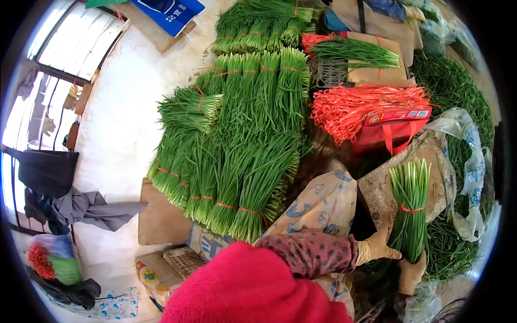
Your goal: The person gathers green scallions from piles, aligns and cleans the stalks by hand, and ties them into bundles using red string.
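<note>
A bundle of green chives [412,215] stands at the right, pale stem ends up, with a red tie around its middle. My left hand [378,247], in a tan glove, reaches from a dotted sleeve to the bundle's left side, thumb against the lower leaves and other fingers partly hidden. My right hand [412,273], also gloved, is closed around the bundle's leafy lower end. Behind the bundle lies a worn, dirty board [371,185]. Loose chives [452,245] are heaped beside it.
Many tied chive bundles [242,161] lie in rows at centre. Red ties [361,107] spill over a red bag [398,137]. Another bunch [358,51] rests on cardboard. A plastic sheet [474,172] edges the loose heap. At top right is another person's gloved hand [414,13].
</note>
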Available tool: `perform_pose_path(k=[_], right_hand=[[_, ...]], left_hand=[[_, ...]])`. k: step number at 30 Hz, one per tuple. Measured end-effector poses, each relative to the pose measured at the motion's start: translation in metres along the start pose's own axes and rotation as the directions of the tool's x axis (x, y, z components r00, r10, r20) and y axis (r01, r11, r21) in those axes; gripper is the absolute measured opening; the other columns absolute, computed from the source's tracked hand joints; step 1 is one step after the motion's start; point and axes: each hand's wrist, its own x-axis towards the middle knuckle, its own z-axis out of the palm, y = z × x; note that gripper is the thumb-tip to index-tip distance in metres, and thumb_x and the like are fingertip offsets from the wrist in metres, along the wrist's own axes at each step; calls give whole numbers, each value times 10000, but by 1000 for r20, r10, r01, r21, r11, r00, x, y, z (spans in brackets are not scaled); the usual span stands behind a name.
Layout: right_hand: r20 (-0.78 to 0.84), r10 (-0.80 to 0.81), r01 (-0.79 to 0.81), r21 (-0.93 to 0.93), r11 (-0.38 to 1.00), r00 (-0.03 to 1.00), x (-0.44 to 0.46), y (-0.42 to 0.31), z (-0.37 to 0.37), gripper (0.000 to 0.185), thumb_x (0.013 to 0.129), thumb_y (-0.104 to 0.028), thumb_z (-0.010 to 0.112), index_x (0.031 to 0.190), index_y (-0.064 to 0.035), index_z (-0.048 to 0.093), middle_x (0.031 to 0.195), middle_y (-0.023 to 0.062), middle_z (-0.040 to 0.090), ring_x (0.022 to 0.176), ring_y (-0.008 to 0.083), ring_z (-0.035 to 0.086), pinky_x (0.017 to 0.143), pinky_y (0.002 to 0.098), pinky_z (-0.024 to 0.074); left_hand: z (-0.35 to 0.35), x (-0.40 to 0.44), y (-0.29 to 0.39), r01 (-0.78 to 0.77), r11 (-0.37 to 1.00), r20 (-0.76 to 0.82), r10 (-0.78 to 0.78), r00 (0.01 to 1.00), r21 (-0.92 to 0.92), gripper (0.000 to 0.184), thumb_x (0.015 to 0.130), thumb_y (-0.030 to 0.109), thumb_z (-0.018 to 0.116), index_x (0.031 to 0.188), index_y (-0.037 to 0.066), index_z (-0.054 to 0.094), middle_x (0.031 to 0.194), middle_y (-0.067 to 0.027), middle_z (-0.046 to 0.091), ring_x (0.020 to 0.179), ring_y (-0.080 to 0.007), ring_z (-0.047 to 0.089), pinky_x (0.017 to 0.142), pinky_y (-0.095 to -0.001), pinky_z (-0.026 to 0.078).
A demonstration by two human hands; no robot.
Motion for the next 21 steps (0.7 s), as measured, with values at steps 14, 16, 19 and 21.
perform_pose_path(k=[14, 16, 19, 21], right_hand=[[-236, -785, 779, -142, 611, 573, -78, -236, 69, 752, 702, -79, 746, 1328, 94, 367, 1288, 296, 484, 1172, 428, 510, 971, 440, 433], [-75, -858, 830, -226, 510, 507, -73, -259, 80, 840, 623, -98, 783, 1332, 74, 368, 1292, 310, 461, 1174, 450, 488, 964, 453, 431], [79, -907, 897, -210, 390, 413, -73, -304, 82, 760, 640, -76, 779, 1323, -21, 450, 1308, 252, 482, 1186, 435, 483, 955, 452, 442], [111, -903, 906, -145, 398, 415, -52, -290, 84, 625, 682, -12, 727, 1270, -22, 514, 1249, 228, 539, 1103, 395, 557, 898, 416, 481]], left_hand=[[-83, -119, 204, -793, 608, -431, 704, 564, -44, 1034, 638, 99, 791, 1436, 26, 138, 1357, -144, 404, 1199, -224, 477, 1015, -360, 396], [-124, -138, 236, -847, 525, -471, 769, 432, 80, 942, 638, 76, 787, 1400, 11, 236, 1309, -133, 455, 1179, -221, 498, 1007, -364, 409], [-208, -158, 268, -738, 324, -393, 915, 86, 592, 874, 630, 80, 814, 1353, -3, 332, 1263, -126, 508, 1137, -225, 532, 984, -367, 434], [-261, -186, 288, -624, 371, -414, 906, 83, 688, 971, 637, 8, 750, 1446, 59, 217, 1332, -127, 487, 1204, -231, 506, 1056, -377, 380]])
